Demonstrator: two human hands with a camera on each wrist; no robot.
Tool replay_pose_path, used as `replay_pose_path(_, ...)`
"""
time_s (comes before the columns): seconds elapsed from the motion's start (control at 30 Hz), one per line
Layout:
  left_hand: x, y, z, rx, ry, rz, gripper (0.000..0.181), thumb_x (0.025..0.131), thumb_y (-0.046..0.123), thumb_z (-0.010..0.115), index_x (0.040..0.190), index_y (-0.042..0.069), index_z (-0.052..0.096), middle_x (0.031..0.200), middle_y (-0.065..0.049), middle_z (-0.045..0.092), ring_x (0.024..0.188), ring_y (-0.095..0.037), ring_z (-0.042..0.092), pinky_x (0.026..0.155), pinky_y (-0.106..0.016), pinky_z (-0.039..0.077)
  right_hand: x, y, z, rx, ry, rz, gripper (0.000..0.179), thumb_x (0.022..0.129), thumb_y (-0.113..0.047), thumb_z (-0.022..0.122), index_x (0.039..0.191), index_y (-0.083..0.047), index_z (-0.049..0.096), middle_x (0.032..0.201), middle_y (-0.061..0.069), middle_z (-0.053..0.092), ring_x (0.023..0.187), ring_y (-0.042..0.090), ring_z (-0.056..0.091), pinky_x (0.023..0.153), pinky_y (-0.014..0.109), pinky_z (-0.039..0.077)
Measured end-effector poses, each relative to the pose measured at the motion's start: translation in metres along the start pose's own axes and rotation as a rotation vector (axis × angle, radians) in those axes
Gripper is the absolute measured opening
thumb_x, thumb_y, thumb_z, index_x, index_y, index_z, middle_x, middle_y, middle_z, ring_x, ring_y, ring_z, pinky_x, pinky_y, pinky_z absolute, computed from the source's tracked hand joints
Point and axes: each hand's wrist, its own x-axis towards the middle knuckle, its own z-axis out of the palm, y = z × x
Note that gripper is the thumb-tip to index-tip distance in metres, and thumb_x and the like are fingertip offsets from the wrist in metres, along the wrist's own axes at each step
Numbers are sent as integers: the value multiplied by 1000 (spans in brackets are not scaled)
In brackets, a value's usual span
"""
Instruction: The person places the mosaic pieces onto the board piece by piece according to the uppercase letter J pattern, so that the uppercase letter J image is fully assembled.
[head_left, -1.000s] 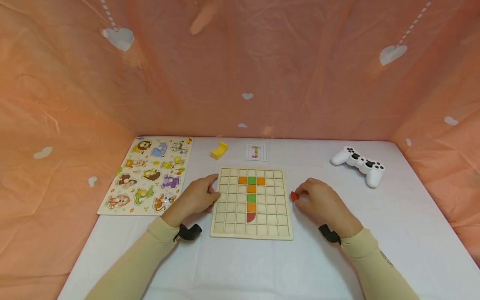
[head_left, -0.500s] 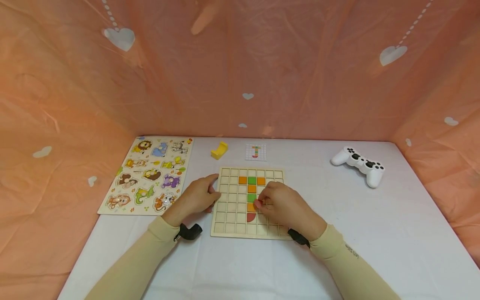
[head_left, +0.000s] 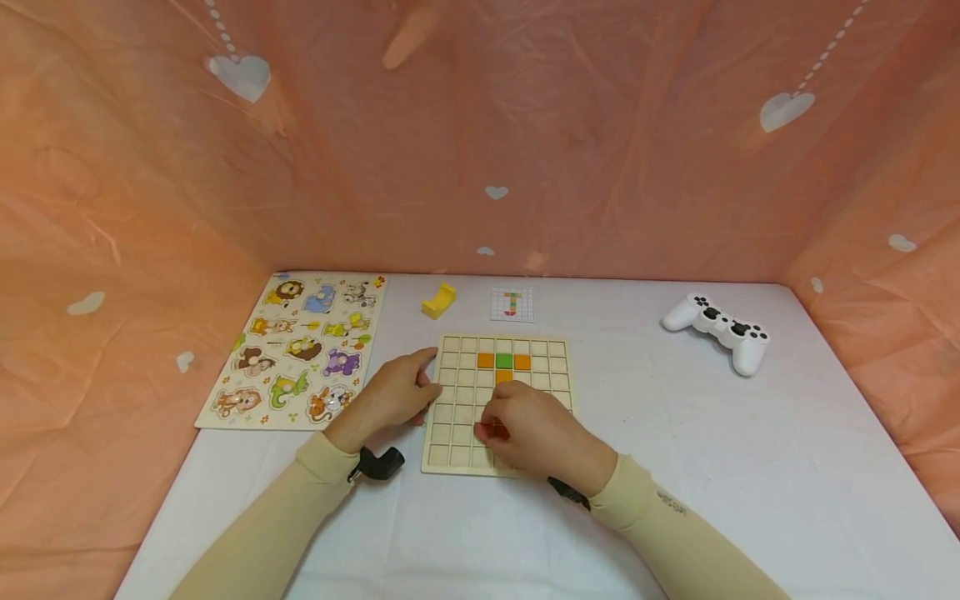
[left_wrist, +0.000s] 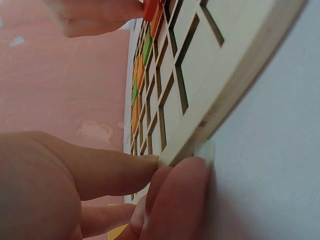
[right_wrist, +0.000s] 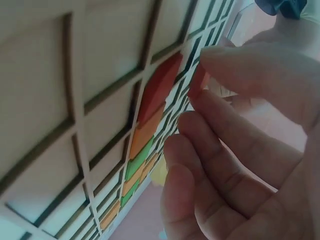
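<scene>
A wooden grid board (head_left: 461, 344) lies on the table. At its left edge is my left hand (head_left: 392, 392), the thumb on the rim and a curled finger against the side, pinching the edge. Over the lower middle of the board my right hand (head_left: 536, 429) pinches a small red piece (right_wrist: 199, 80) between thumb and index finger. In the right wrist view this piece is held just off the board, beside a red quarter-round piece (right_wrist: 161, 87) in a cell. Orange and green squares (head_left: 504, 361) fill other cells. My right hand hides the lower ones in the head view.
A small pattern card (head_left: 512, 305) and a yellow block (head_left: 438, 302) lie behind the board. An animal puzzle board (head_left: 292, 350) is at left, a white game controller (head_left: 716, 332) at right. A pinkish-orange curtain (head_left: 585, 167) stands behind the table.
My right hand has moved left from beside the board to over its lower middle, carrying the red piece. My left hand has stayed at the left edge.
</scene>
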Motion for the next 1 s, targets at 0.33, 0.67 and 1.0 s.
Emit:
replay_pose_path(0.33,1,1,-1,-4,-6,-12,72,105,16,67,168,5,35,89,-6,66,60,-16,67,63,-29,52,0,-1,2,-9,-23,-9,8,91,-13,82,85,-17,79,84,-5,61,80,9,53,66,20,47)
replay_pose_path(0.67,1,1,0,-4,-11,-15,72,105,16,67,168,5,35,88,-7,66,60,-17,66,63,-30,52,-1,0,3,-9,-28,6,8,90,-9,82,87,-17,80,86,-5,61,81,9,54,68,20,48)
replay_pose_path(1.0,0,-3,0,-17,-3,-17,72,105,15,67,168,5,35,92,-8,65,62,-17,66,61,-30,55,-9,11,-3,-27,-14,37,6,93,-21,82,90,-16,82,91,-6,64,86,12,59,70,26,54)
